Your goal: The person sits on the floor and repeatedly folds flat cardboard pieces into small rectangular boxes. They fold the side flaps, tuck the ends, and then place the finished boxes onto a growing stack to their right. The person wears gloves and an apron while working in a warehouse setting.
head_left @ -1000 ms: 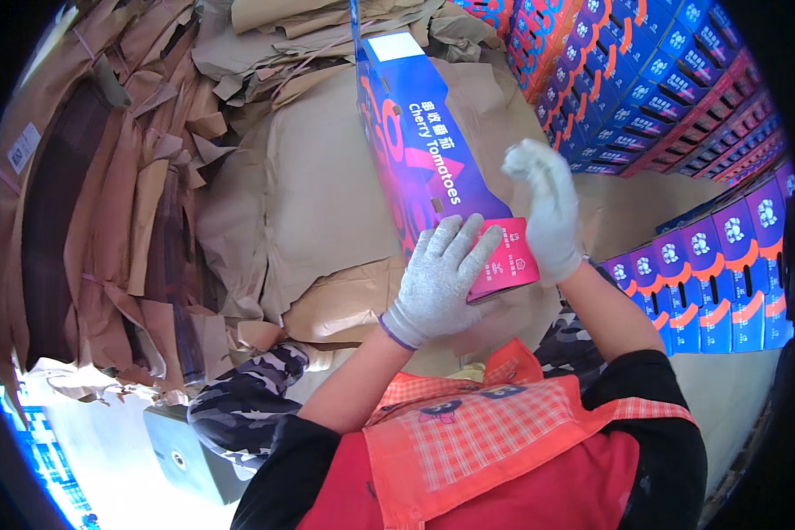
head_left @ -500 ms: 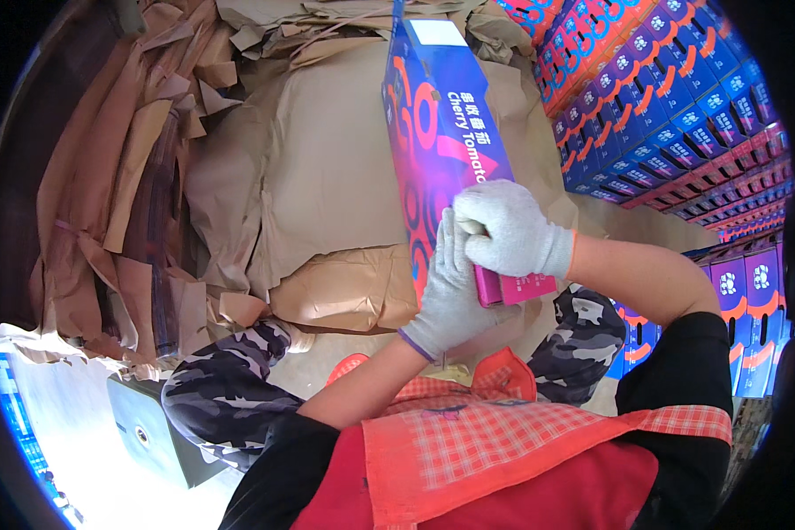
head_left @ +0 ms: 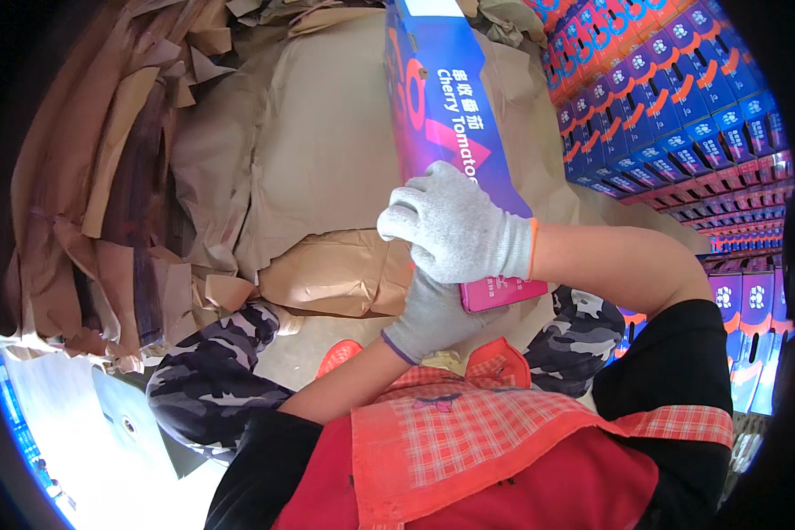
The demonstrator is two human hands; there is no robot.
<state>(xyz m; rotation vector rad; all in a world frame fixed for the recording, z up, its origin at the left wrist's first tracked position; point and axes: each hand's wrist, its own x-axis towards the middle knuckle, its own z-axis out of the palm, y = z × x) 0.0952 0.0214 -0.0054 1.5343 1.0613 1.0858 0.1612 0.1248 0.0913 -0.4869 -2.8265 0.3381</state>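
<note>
A long cardboard box [head_left: 481, 119] in blue, purple and pink stretches away from me, its pink end flap [head_left: 503, 293] nearest my body. My right hand [head_left: 455, 225], in a grey knit glove with an orange cuff, lies across the near part of the box with its fingers curled over the left edge. Below it, my left hand [head_left: 433, 318], in a similar glove with a purple cuff, holds the near end from the left and underneath. The left fingertips are hidden behind the right hand and the box.
Brown paper [head_left: 327, 132] covers a large bundle in front of me, and torn, folded paper sheets [head_left: 106, 177] stand at the left. Stacked printed boxes [head_left: 662, 106] rise at the right. A grey-green box-like object [head_left: 137, 424] sits at the lower left.
My right hand has moved left across the box edge and now covers the left fingers, which lay straight along the box's side before. The box sits slightly higher in view.
</note>
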